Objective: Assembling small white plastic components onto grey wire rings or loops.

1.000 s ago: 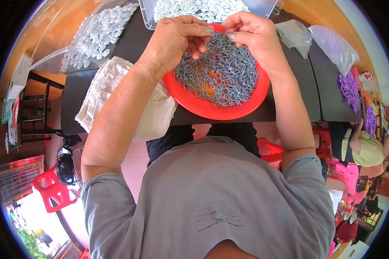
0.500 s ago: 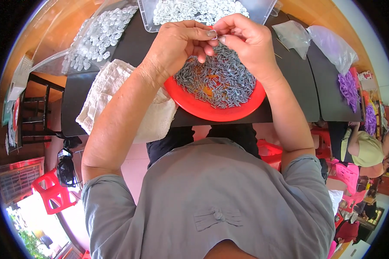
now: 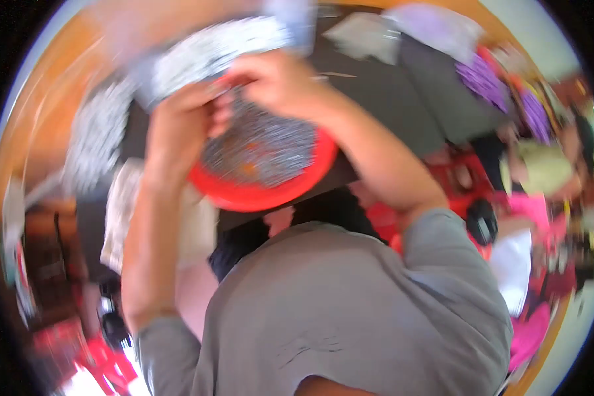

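Over the far left part of a red basin (image 3: 257,200), my two hands meet at the fingertips. My left hand (image 3: 186,119) is closed in a pinch on a small whitish plastic piece, which motion blur hides now but the earlier frame shows. Against it, my right hand (image 3: 280,82) pinches too; what its fingers hold is too small and smeared to name. A heap of small grey tube-like parts (image 3: 264,148) fills the basin. Just beyond my hands stands a clear plastic box (image 3: 145,82) holding many small clear pieces (image 3: 221,49).
More clear pieces (image 3: 99,132) lie on plastic sheeting at the left. A cream cloth (image 3: 122,214) hangs over the near edge of the dark table (image 3: 383,99). Plastic bags (image 3: 366,36) and purple strands (image 3: 482,82) lie at the far right. Another person (image 3: 544,168) sits at the right.
The whole view has swung and blurred, so the basin, box and hands appear further left. My hands stay together at the fingertips above the basin.
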### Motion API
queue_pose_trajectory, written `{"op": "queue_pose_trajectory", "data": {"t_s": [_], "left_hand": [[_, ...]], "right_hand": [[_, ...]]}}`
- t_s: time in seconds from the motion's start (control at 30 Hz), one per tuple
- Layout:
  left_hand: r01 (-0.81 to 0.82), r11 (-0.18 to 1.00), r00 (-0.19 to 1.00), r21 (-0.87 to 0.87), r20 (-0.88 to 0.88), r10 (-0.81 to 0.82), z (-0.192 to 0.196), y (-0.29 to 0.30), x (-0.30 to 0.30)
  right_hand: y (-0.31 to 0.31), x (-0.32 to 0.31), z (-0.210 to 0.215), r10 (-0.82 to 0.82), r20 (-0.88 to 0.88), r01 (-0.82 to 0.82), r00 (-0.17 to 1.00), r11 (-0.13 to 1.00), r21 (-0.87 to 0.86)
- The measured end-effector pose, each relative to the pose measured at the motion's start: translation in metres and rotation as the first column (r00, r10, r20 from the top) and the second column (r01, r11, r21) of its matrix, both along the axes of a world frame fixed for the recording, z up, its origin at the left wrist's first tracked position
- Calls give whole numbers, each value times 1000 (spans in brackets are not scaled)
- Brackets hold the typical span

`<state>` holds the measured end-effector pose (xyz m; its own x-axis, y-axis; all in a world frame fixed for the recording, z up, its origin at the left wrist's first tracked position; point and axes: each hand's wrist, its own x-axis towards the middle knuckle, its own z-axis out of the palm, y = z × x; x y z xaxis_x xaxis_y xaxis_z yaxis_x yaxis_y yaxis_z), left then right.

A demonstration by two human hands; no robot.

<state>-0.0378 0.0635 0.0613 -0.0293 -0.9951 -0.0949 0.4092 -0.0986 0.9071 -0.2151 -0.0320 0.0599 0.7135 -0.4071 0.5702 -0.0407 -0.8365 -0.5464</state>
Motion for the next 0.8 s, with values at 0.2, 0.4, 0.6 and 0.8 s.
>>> {"op": "queue_pose_trajectory", "data": {"t_s": [0.2, 0.4, 0.6, 0.8], "left_hand": [[-138, 986, 976, -91, 155, 151, 2, -2, 2], [-29, 980, 981, -196, 182, 65, -9, -6, 8], [-106, 980, 984, -171, 120, 128, -6, 4, 3], [-115, 973, 983, -200, 121, 141, -13, -3, 9]], "right_hand": [[-12, 10, -5, 103, 71, -120, 992, 943, 311], [-13, 21, -18, 105, 262, -227, 959, 837, 497], [1, 22, -2, 103, 194, -194, 976, 816, 544], [-12, 46, -16, -12, 171, -57, 985, 916, 397]]}}
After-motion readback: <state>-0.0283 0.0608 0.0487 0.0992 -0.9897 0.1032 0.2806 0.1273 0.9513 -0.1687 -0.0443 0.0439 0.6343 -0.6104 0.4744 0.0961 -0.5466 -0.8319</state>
